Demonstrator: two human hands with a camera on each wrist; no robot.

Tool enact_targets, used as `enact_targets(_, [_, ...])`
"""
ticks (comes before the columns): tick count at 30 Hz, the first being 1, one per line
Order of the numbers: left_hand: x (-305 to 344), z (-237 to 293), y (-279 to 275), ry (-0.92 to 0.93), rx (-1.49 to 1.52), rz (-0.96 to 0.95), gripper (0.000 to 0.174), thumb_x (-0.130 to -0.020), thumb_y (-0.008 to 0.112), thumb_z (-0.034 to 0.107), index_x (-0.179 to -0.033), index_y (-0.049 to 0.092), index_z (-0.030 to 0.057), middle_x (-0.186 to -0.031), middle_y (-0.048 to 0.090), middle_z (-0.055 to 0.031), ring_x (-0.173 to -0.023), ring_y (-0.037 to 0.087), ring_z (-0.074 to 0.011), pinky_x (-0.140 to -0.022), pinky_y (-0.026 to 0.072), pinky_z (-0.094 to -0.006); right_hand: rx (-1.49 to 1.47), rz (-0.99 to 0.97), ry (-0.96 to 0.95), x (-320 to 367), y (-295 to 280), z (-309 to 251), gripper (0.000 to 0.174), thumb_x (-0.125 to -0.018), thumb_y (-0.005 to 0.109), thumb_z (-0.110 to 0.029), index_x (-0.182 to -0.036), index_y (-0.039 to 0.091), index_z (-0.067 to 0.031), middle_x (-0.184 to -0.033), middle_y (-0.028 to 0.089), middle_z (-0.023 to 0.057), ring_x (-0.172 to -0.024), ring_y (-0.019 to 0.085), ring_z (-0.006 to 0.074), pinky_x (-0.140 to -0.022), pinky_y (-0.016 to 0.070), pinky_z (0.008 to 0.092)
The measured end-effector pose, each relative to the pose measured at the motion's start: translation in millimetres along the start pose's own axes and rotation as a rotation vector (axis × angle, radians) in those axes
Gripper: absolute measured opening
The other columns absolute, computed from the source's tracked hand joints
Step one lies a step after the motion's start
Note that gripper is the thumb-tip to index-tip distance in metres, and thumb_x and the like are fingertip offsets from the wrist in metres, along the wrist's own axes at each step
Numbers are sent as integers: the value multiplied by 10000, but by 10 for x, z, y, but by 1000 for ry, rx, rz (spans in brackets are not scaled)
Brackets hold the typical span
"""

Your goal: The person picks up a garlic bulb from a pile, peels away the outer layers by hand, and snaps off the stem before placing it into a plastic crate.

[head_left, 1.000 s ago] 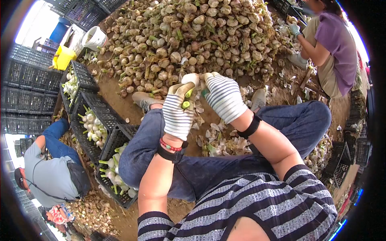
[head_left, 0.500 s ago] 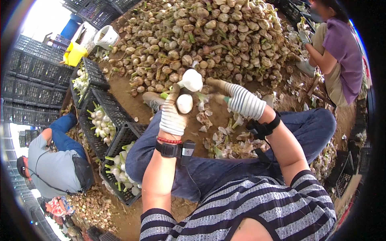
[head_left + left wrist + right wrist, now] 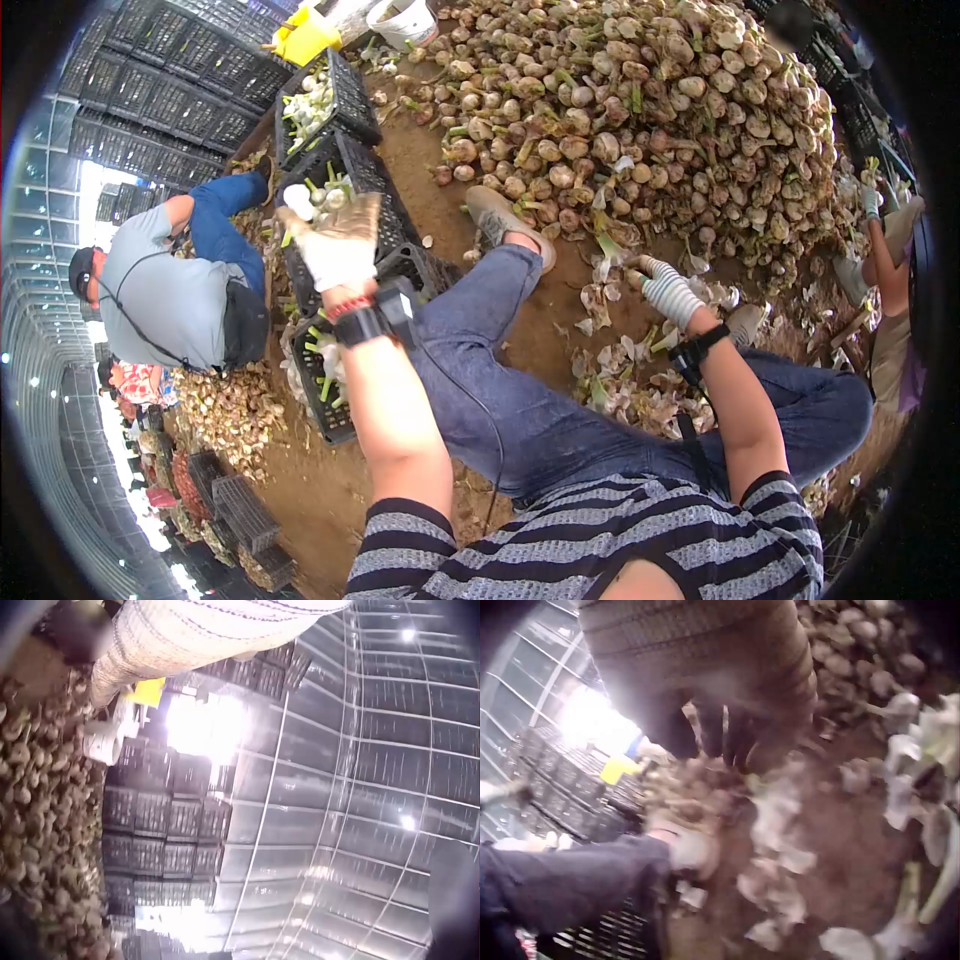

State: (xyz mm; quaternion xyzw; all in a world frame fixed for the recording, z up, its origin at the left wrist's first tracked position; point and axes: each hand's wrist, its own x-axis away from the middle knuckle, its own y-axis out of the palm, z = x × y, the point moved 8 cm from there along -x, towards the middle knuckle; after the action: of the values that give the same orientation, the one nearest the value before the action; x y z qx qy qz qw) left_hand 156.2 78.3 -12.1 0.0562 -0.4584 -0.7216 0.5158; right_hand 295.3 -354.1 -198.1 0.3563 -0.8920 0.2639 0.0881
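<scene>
The left hand point(image 3: 340, 245), in a striped glove, is over the crates at left, its fingers spread. A white garlic bulb point(image 3: 297, 197) shows at its fingertips; whether they touch it is unclear. The left wrist view shows the gloved hand point(image 3: 202, 637) without its fingertips. Trimmed bulbs with green stems point(image 3: 330, 190) lie in the crate point(image 3: 375, 200) beyond. The gloved right hand point(image 3: 668, 290) hangs above loose skins point(image 3: 630, 375), fingers loosely bent, with no bulb visible in it. In the right wrist view the right hand point(image 3: 705, 675) has its fingers pointing down, dark and blurred.
A large heap of untrimmed garlic point(image 3: 640, 120) rises in front. More crates point(image 3: 350, 100) stand at left, near a yellow container point(image 3: 305, 38) and a white bucket point(image 3: 402, 22). One person in grey point(image 3: 170, 290) bends at left; another sits at far right point(image 3: 890, 270).
The left hand has moved from in front of the body, where it held two white bulbs, leftward to the crates and spread its fingers. The right hand has lowered. The head view has turned left.
</scene>
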Motion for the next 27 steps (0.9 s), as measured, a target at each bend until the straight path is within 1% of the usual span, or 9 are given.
enact_targets(4, [703,-997,393,-159,-171,-227,978,-861,624,497,-1475,52,-6,-1489,222,-250,-1388,248,-369,-1145,235,-495,318,389,-58,-181,135,1695,375,-897,582,-275,-1130,574,19,-1002,649,213,-844,632,354,-758,512,412])
enact_targets(7, [1045,-1617,573,-320,-291,-439,746,-918,562,451,-1426,252,1,-1423,345,-217,-1336,348,-311,-1132,283,-426,700,-570,309,633,869,1660,483,-799,594,-415,-1133,598,-66,-1148,631,177,-952,637,331,-797,494,480])
enact_targets(10, [1218,-1974,526,-473,-397,-361,581,-931,556,417,-1336,407,28,-1279,488,-135,-1227,453,-259,-1075,347,-396,324,-1072,-44,1330,1486,1884,533,-831,522,-457,-1235,576,-113,-1263,597,121,-1142,557,325,-1003,361,488])
enact_targets(13, [1210,-2193,393,-551,-439,-405,515,-940,546,398,-1298,448,40,-1252,514,-114,-1196,476,-245,-1049,369,-383,653,-953,-95,570,965,1087,333,-788,568,-282,-1040,671,-90,-1025,672,172,-922,639,341,-788,498,443])
enact_targets(15, [1255,-2204,427,-495,-452,-457,450,-948,538,362,-1266,480,49,-1227,535,-104,-1161,499,-236,-1019,394,-372,695,-103,-173,-401,9,745,137,-781,580,-153,-813,632,-29,-732,619,159,-698,614,330,-666,515,408])
enact_targets(17, [1212,-2299,316,-588,-527,-364,442,-945,544,344,-1272,474,56,-1238,532,-103,-1147,505,-228,-1005,404,-381,119,600,-193,-1068,-862,831,205,-787,606,-56,-987,570,-25,-931,574,188,-869,567,348,-781,494,408])
enact_targets(18, [1226,-2314,330,-571,-558,-336,423,-943,545,334,-1257,487,56,-1232,539,-101,-1116,525,-223,-981,421,-391,375,729,-142,-1129,-1237,288,335,-779,621,-31,-1103,535,-34,-1078,550,212,-1002,546,357,-858,477,409])
enact_targets(24, [1228,-2458,280,-535,-608,-397,379,-943,551,308,-1214,519,45,-1157,581,-88,-1059,556,-215,-953,437,-386,772,441,164,-1912,-1534,-23,535,-800,665,-199,-1278,476,-53,-1244,538,212,-1123,540,376,-929,469,410])
enact_targets(27, [1206,-2555,198,-504,-624,-400,399,-937,559,322,-1218,520,41,-1150,585,-94,-1058,559,-214,-947,437,-376,374,451,124,-1849,-1470,48,590,-773,709,-295,-1253,490,-30,-1232,547,255,-1052,602,332,-881,492,395])
